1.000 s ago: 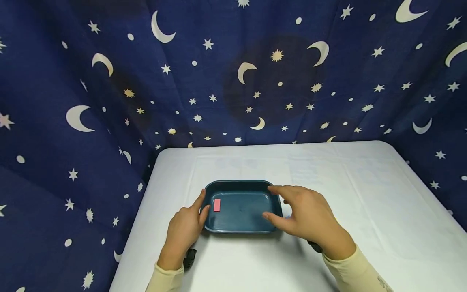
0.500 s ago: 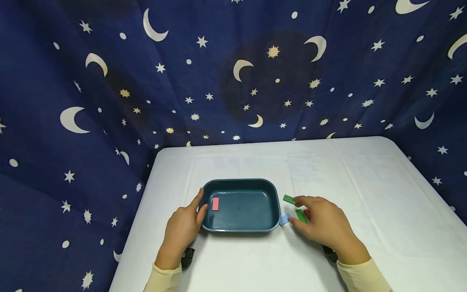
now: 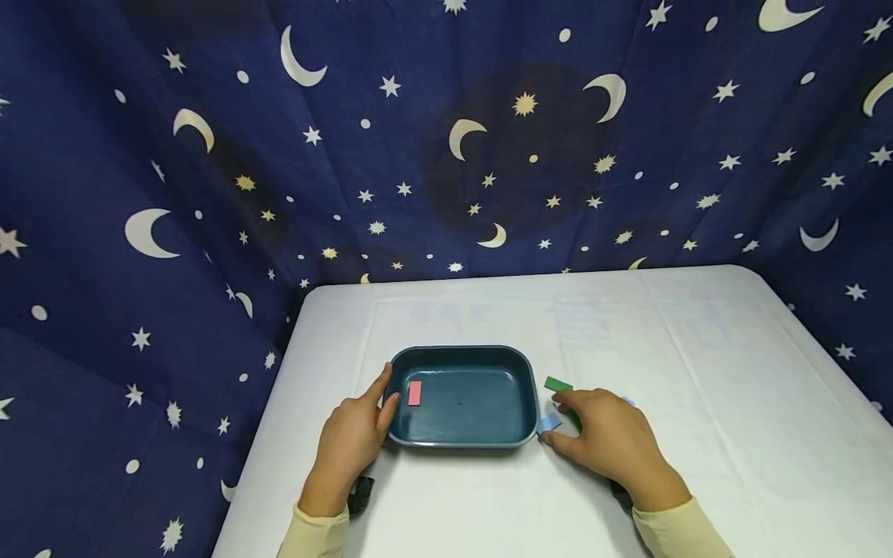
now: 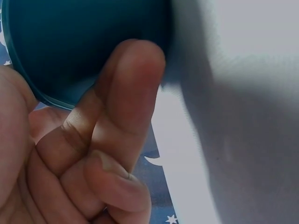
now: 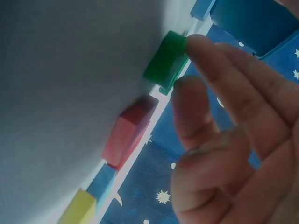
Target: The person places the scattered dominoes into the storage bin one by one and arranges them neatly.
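Note:
On the white table stands a dark teal plastic tray (image 3: 460, 443) with a flat pink block (image 3: 415, 393) lying inside it near the left end. My left hand (image 3: 352, 434) holds the tray's left wall, thumb at the rim and fingers against the outside. Just right of the tray, my right hand (image 3: 610, 434) hovers low with spread, bent fingers, nothing gripped between them. A blue block (image 3: 550, 423) sits by the tray's right corner, close to the right thumb. One green block (image 3: 558, 384) lies beyond the fingers; another green block (image 5: 166, 58) is close to the fingertips, mostly covered in the head view.
Beyond the green blocks, the right wrist view shows a red block (image 5: 128, 133), a second blue block (image 5: 101, 183) and a yellow block (image 5: 77, 207). A navy curtain (image 3: 391, 155) with moons and stars hangs behind the table's (image 3: 698, 349) far edge and along its sides.
My right hand has left the tray's right rim and moved right to the blocks, then dropped slightly lower, thumb nearer the blue block. The left hand stays on the tray.

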A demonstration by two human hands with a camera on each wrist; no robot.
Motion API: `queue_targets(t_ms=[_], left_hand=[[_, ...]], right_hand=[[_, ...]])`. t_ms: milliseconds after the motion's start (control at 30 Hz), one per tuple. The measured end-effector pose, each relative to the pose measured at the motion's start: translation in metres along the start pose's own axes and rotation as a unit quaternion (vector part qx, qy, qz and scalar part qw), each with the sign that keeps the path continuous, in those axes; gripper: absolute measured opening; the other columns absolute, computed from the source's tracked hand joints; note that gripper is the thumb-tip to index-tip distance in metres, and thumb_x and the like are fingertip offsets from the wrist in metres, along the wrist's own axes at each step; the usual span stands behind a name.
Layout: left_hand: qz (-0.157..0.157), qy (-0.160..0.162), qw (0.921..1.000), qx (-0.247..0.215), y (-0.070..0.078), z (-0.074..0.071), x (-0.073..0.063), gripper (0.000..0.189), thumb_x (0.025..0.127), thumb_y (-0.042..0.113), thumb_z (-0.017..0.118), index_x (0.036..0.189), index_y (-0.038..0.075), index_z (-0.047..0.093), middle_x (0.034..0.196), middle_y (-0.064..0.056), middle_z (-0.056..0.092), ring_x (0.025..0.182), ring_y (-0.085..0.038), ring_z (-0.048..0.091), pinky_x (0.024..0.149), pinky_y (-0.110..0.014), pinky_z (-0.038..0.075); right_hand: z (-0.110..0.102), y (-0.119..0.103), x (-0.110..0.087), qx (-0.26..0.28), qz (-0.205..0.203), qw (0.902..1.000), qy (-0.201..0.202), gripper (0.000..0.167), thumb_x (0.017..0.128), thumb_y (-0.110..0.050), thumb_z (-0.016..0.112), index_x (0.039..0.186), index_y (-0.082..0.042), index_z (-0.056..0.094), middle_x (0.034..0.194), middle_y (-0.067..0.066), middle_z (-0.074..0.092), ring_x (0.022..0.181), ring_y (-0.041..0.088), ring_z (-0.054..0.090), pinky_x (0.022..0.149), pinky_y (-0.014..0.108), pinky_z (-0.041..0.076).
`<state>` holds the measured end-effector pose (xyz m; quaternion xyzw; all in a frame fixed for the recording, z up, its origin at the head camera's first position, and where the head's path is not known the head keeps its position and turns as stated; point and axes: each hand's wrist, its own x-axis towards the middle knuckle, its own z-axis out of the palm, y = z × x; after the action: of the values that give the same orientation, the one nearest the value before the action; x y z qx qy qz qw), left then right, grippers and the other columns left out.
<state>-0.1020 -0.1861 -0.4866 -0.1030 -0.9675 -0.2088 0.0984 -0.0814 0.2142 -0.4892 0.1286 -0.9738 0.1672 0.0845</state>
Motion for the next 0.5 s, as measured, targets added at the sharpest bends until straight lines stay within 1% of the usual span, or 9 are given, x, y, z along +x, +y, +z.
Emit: queue_targets(t_ms=[200,400,500], left_hand=[[-0.001,-0.002,1.0,0.0,-0.0011,0.0007,-0.0008,0.056,0.108,0.04,0.063,0.158,0.019,0.052,0.055,0.01,0.044,0.044,-0.011,0.04,0.043,-0.032,0.034],[0.003,0.002,1.0,0.003,-0.0017,0.0009,-0.0001,0.056,0.107,0.039,0.064,0.158,0.019,0.053,0.055,0.009,0.045,0.045,-0.012,0.041,0.044,-0.033,0.035],[0.006,0.004,1.0,0.002,-0.0017,0.0011,0.0004,0.056,0.107,0.039,0.064,0.158,0.018,0.053,0.055,0.009,0.046,0.046,-0.012,0.042,0.044,-0.033,0.036]], right_hand=[[0.0022,-0.0019,-0.0007,-0.01,-0.006,0.9999,-0.001,0.057,0.071,-0.055,0.093,0.113,-0.019,0.08,0.094,-0.009,0.074,0.088,0.019,0.07,0.065,0.044,0.055],[0.0043,-0.0029,0.0001,-0.024,-0.01,0.9997,0.003,0.058,0.07,-0.056,0.094,0.112,-0.019,0.08,0.093,-0.006,0.074,0.089,0.021,0.071,0.065,0.045,0.055],[0.0048,-0.0033,-0.0003,-0.028,-0.012,0.9995,0.008,0.06,0.068,-0.058,0.094,0.112,-0.02,0.079,0.091,-0.008,0.073,0.088,0.021,0.07,0.064,0.044,0.054]])
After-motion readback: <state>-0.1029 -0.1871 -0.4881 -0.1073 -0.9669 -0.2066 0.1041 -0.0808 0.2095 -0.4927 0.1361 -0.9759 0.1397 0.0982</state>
